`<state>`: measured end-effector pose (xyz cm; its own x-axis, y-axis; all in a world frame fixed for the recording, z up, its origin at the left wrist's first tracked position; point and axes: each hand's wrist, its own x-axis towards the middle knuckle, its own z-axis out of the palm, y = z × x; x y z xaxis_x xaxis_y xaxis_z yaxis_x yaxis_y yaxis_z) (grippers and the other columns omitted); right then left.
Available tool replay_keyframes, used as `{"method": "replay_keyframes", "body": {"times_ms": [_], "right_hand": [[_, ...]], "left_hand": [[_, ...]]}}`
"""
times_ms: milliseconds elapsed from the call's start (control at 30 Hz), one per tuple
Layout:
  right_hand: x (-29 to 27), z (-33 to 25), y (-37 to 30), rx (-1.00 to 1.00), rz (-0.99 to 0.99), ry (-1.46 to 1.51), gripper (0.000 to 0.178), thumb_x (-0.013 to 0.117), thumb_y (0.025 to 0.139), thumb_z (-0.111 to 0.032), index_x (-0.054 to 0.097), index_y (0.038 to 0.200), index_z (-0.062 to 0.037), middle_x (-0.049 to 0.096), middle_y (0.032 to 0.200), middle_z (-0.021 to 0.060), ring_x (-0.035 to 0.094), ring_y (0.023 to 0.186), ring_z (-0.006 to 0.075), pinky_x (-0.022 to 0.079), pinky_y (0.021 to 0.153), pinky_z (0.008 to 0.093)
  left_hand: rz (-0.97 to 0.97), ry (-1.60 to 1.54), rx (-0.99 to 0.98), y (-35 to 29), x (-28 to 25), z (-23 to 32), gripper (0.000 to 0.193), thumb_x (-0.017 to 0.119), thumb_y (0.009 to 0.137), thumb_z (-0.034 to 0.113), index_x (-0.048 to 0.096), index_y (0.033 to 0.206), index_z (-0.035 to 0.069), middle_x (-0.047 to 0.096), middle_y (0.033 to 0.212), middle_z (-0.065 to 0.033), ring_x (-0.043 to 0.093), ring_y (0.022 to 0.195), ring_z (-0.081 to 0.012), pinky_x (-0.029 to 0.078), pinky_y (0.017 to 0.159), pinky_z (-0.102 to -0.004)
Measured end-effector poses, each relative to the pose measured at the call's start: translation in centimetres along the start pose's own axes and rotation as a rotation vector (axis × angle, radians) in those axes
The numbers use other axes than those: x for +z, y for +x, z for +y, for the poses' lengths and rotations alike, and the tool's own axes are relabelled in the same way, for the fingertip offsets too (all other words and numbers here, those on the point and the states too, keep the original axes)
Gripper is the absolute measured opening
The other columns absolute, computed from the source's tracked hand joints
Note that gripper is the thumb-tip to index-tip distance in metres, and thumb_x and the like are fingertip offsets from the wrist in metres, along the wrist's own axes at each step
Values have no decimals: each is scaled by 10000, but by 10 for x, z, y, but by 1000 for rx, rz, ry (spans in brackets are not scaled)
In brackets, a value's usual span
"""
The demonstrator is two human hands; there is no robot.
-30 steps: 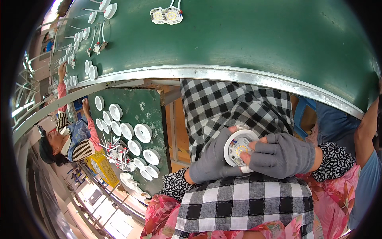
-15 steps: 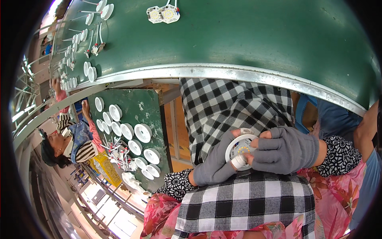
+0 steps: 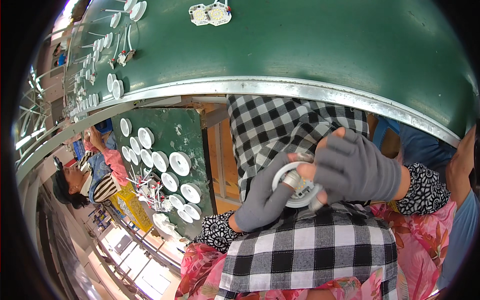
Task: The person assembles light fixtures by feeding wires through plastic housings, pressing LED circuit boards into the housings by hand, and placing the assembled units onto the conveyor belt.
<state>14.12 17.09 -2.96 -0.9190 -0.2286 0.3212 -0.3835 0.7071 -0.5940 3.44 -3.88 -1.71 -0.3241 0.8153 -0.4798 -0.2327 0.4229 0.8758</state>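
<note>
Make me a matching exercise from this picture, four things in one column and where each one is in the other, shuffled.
Things:
1. round white housing
2. pair of square LED boards
3. row of white discs
4. checked cloth

Places:
A. on the small green board lower left
B. far across the green belt
C. over the lap
D. between the left hand and right hand

Pairs: 1-D, 2-B, 3-A, 4-C

Right hand (image 3: 357, 170) hides half the round white fitting (image 3: 296, 185) — its centre unclear.
</note>
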Motion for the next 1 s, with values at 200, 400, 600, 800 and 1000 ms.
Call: {"method": "replay_keyframes", "body": {"times_ms": [200, 400, 600, 800, 1000], "right_hand": [[-5, -2, 1, 743, -263, 753, 475, 671, 864, -360, 548, 1196, -43, 601, 856, 77, 627, 787, 200, 518, 678, 340], [24, -14, 2, 942, -348, 1081, 446, 609, 906, -356, 602, 1153, 15, 675, 857, 125, 673, 727, 179, 522, 652, 323], [25, -24, 3, 1128, -309, 1139, 378, 625, 892, -308, 642, 1077, 21, 672, 768, 85, 631, 570, 97, 520, 563, 257], [31, -19, -4, 1063, -370, 1283, 363, 587, 895, -268, 634, 1102, 27, 666, 768, 79, 626, 569, 98, 520, 560, 257], [37, -23, -7, 1066, -316, 1270, 406, 585, 907, -319, 640, 1119, 24, 671, 766, 87, 624, 568, 100, 517, 558, 256]], "left_hand": [[19, -4, -52, 4, -12, 1, 389, 459, 947, 151, 482, 1287, -37, 627, 1117, -124, 606, 1046, -153, 475, 910, -287], [-31, 173, 4, 10, -7, 7, 362, 450, 966, 128, 472, 1300, -11, 643, 1065, -153, 636, 986, -199, 491, 870, -314], [-346, -69, 49, 12, -20, -7, 707, 721, 853, 216, 317, 1400, 20, 538, 1248, -169, 578, 1134, -238, 463, 961, -355], [-336, 130, 47, 10, -19, -14, 892, 849, 740, 257, 290, 1391, 13, 528, 1256, -155, 562, 1184, -242, 461, 995, -362], [-337, 159, 62, 12, -16, -20, 880, 866, 722, 268, 316, 1367, 31, 533, 1240, -139, 567, 1159, -226, 472, 966, -357]]}}
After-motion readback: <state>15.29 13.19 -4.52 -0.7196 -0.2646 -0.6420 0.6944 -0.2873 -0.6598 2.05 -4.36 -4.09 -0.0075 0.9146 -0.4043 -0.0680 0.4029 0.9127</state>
